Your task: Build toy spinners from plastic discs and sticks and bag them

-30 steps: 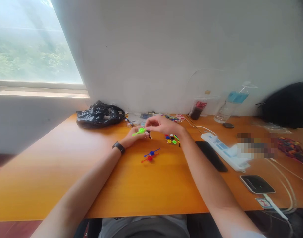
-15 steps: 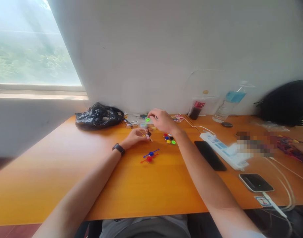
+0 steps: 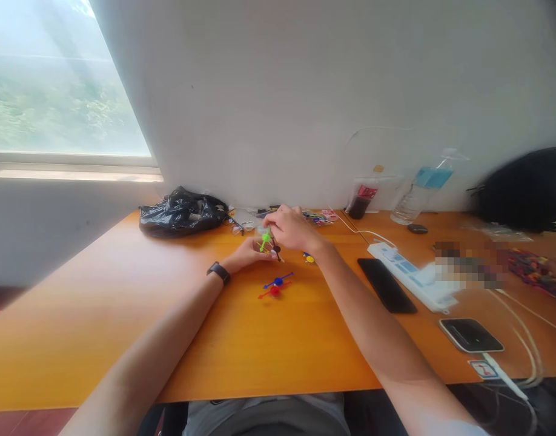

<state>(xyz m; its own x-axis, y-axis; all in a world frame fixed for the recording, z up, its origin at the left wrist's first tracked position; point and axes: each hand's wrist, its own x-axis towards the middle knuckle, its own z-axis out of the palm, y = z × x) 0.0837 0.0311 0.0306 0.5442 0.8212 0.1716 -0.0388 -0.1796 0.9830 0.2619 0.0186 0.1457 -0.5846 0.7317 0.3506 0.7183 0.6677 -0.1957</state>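
My left hand (image 3: 249, 254) is closed around a few thin arrow spinners, among them a black arrow spinner (image 3: 277, 249). Above it, my right hand (image 3: 291, 227) pinches a green arrow spinner (image 3: 265, 238), which hangs tilted beside the black one. Whether the two spinners touch is too small to tell. Nearer to me on the table lie a blue arrow spinner (image 3: 278, 282) and a red arrow spinner (image 3: 275, 292), close together. A yellow round piece (image 3: 309, 260) shows beside my right forearm, which hides other small round pieces there.
A black plastic bag (image 3: 182, 212) lies at the back left, with small packets and loose parts along the wall. To the right are a phone (image 3: 386, 284), a white power strip (image 3: 409, 275), a charging pad (image 3: 470, 335) with cables, a water bottle (image 3: 418, 194) and a black bag (image 3: 526, 191).
My right hand has come down and nearer to my left hand, carrying the green arrow spinner. Its forearm now covers most of the round pieces. My left hand has barely moved.
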